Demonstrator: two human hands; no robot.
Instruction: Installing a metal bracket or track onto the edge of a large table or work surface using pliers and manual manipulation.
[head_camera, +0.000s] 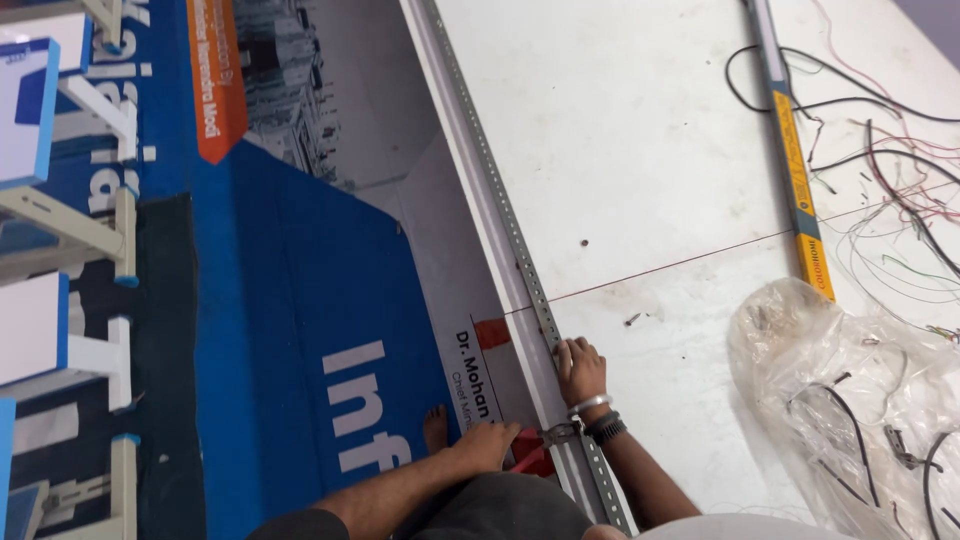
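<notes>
**Hands at the slotted rail**

Blue printed banner (290, 330) covers the floor at left. Left hand (487, 445) is closed around red-handled snips (540, 445), whose jaws meet the perforated metal rail (520, 265). Right hand (580, 368) lies flat, fingers spread, on the rail. Crinkled clear bag (850, 400) and loose wires (890, 170) lie right.
</notes>
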